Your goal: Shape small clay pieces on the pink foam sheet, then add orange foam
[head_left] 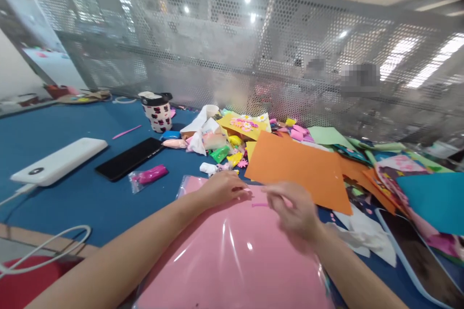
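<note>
Over a glossy pink sheet in a clear plastic sleeve [232,251], my two hands work close together. My left hand [223,187] rests on the sheet's far part with its fingers drawn together; a tiny light pink bit [247,190] shows at the fingertips. Just to the right, my right hand [292,205] is curled with thumb and finger pinched, partly smeared by motion. What it pinches is too small to make out. A thin pink strip [259,204] shows by the right fingers, and I cannot tell whether it lies on the sheet or is held.
Left are a white power bank [60,159], a black phone [130,158], a wrapped magenta clay pack [150,174], a pink stick [126,132] and a patterned cup [158,115]. Orange paper [297,164], scraps and another phone [420,256] crowd the right. A perforated metal screen [217,43] stands behind.
</note>
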Demonstrator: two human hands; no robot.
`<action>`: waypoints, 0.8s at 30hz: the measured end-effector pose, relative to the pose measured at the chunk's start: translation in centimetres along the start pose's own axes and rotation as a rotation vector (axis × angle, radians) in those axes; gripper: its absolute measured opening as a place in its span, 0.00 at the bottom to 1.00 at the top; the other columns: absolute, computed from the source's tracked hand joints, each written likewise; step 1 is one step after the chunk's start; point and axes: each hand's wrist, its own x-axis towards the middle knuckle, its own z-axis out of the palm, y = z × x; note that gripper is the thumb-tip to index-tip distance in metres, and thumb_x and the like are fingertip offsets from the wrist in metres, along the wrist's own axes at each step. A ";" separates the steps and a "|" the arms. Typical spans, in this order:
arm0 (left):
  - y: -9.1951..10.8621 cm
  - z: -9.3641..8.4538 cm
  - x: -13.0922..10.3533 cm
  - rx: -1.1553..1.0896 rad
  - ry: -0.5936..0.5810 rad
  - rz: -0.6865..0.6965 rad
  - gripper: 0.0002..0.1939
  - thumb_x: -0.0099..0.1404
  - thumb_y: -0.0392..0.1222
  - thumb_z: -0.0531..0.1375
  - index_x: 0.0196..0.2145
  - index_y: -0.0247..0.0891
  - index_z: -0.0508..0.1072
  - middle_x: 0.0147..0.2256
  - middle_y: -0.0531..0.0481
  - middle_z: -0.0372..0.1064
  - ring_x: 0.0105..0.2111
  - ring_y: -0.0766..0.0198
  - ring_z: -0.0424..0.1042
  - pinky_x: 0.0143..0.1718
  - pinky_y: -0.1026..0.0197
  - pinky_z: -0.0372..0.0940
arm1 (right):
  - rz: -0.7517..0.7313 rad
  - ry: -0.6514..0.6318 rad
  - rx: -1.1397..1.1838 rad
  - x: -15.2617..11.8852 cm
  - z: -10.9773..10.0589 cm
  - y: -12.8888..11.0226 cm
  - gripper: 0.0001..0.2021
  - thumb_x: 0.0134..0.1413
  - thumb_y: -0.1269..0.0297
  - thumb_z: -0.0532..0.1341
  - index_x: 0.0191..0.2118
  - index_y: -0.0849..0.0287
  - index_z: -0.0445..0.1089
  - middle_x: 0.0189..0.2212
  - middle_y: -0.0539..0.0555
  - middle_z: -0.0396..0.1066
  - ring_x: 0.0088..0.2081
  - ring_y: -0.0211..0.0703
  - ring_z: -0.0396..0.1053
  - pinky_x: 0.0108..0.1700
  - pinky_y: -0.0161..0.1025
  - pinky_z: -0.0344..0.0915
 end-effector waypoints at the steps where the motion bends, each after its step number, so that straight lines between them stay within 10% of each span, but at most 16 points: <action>1: 0.0 -0.1 0.1 0.000 0.002 0.002 0.12 0.69 0.47 0.59 0.35 0.42 0.81 0.26 0.51 0.74 0.28 0.66 0.69 0.30 0.65 0.58 | 0.046 -0.011 -0.011 0.1 0.6 0.8 0.12 0.63 0.63 0.54 0.38 0.50 0.76 0.24 0.53 0.75 0.26 0.45 0.73 0.32 0.42 0.71; 9: -0.5 0.4 0.4 0.050 0.016 0.030 0.23 0.72 0.53 0.52 0.30 0.39 0.80 0.22 0.49 0.71 0.26 0.64 0.66 0.30 0.62 0.54 | 0.312 -0.271 0.028 -0.2 3.0 4.1 0.12 0.57 0.61 0.62 0.46 0.52 0.76 0.28 0.51 0.76 0.27 0.41 0.70 0.30 0.38 0.66; 24: -0.5 0.6 0.2 0.091 0.057 0.105 0.23 0.73 0.54 0.51 0.34 0.42 0.81 0.25 0.49 0.74 0.28 0.64 0.69 0.32 0.61 0.56 | 0.404 -0.216 0.117 -0.5 3.2 4.2 0.09 0.56 0.59 0.63 0.40 0.54 0.78 0.27 0.50 0.75 0.27 0.38 0.68 0.29 0.34 0.61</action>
